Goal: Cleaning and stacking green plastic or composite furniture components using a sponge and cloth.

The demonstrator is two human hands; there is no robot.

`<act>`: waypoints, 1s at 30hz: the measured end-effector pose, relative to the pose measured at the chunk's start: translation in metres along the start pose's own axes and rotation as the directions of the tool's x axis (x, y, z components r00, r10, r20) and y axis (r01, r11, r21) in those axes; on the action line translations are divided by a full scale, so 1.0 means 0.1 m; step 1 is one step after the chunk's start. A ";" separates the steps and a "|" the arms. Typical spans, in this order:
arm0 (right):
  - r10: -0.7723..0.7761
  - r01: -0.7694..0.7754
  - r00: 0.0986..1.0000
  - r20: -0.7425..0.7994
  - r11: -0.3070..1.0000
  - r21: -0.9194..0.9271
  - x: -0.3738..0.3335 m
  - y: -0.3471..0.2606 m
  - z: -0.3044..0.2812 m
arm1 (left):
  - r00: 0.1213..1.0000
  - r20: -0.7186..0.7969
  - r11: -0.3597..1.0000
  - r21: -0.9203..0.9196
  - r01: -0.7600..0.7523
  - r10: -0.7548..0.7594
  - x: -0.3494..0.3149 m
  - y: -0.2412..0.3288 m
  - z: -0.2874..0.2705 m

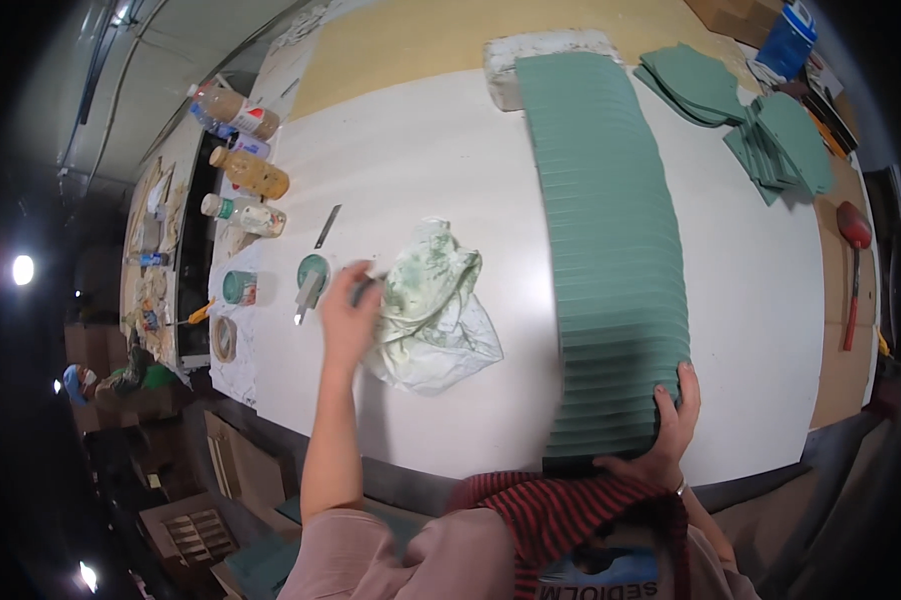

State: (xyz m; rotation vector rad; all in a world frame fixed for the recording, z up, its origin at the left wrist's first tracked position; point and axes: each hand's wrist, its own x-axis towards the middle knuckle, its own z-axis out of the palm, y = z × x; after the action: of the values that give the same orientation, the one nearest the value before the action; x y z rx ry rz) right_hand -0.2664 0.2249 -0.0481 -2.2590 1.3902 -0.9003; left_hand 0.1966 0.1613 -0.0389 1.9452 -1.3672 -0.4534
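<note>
My left hand [351, 315] is raised beside a crumpled white cloth [433, 300] smeared with green. Its fingers are curled around a small dark patch, and what they hold, if anything, is unclear. My right hand [674, 425] rests with fingers apart on the near right edge of a long row of overlapping green sheets [616, 250], its thumb at the near end. The row's far end leans on a whitish block [506, 85]. Left of the cloth sits a small tub of green paste [313, 268] with a flat grey blade tool [308, 298] across it.
A thin metal blade [328, 226] lies beyond the tub. Several bottles [256, 175], a green jar [239, 288] and a tape roll [226, 340] line the left edge. More green sheets [786, 140], a blue container [788, 42] and a red-handled tool [853, 230] are at right.
</note>
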 end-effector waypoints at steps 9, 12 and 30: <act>0.053 -0.053 0.999 0.005 0.998 0.046 0.02 -0.02 0.00 | 0.930 0.366 0.947 0.281 -0.156 0.044 -0.37 0.53 0.41; 0.085 -0.085 0.996 0.023 0.996 0.020 0.03 -0.05 -0.06 | 0.974 0.162 0.875 -0.434 0.216 -0.160 -0.10 1.20 0.47; 0.125 -0.126 0.992 0.015 0.984 0.128 0.00 -0.02 -0.08 | 0.763 0.371 0.721 0.276 -0.635 0.530 0.22 2.02 0.94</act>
State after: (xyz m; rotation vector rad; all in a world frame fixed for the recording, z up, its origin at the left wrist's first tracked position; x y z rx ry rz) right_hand -0.2705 0.2258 -0.0409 -2.0535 1.4111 -0.9122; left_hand 0.0091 0.0699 0.0431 1.6231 -2.3008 -0.1315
